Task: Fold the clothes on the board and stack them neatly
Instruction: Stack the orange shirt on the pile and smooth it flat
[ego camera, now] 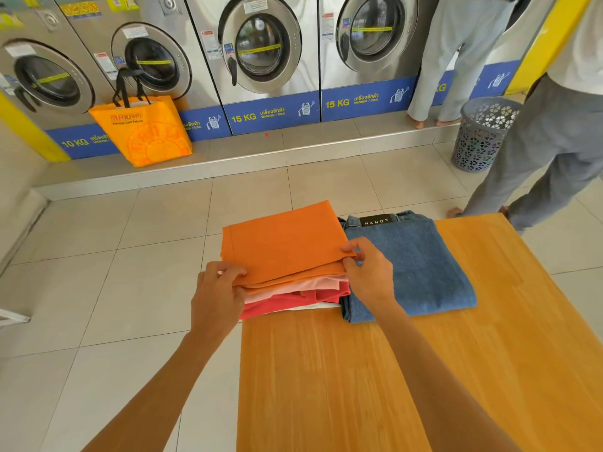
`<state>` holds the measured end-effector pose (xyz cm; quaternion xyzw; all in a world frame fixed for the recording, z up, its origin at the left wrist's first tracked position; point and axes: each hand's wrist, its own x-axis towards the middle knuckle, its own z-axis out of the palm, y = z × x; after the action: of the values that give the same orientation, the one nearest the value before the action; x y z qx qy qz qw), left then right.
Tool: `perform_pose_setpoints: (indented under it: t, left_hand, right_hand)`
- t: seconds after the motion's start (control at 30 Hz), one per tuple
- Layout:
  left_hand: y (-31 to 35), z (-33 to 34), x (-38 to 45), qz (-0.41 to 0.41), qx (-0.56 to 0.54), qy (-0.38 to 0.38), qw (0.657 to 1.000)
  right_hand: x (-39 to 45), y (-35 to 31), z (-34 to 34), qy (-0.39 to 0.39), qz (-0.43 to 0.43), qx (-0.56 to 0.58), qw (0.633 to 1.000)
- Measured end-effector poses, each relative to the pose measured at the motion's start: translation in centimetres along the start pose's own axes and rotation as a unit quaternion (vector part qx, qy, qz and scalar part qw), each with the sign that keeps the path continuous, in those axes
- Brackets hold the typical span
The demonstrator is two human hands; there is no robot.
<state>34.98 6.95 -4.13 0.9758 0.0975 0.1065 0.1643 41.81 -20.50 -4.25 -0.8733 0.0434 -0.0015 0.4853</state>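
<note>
A folded orange garment (pixel 280 243) lies on top of a stack at the far left corner of the wooden board (pixel 424 370). Under it are pink (pixel 313 285), red (pixel 287 303) and white folded pieces. My left hand (pixel 218 298) grips the stack's near left corner, thumb on the orange cloth. At the near right corner, my right hand (pixel 368 272) pinches the orange garment's edge. Folded blue jeans (pixel 414 265) with a black "HANDY" label lie right beside the stack, touching it.
Washing machines (pixel 261 50) line the far wall on a raised step. An orange shopping bag (pixel 143 128) stands on the step at left. A grey laundry basket (pixel 483 132) and two standing people (pixel 554 141) are at the right, one close to the board's far right corner.
</note>
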Motion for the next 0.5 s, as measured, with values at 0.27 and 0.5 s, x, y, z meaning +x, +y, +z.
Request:
perform_pose_setpoints:
  t: [0.27, 0.5]
  left_hand:
    - [-2.3, -1.0, -0.9, 0.002, -0.031, 0.047, 0.998]
    - [-3.1, -0.9, -0.2, -0.216, -0.36, -0.025, 0.907]
  right_hand:
    - [-0.8, 1.5, -0.6, 0.043, -0.09, -0.141, 0.985]
    - [-0.7, 1.9, -1.5, 0.053, -0.12, -0.153, 0.979]
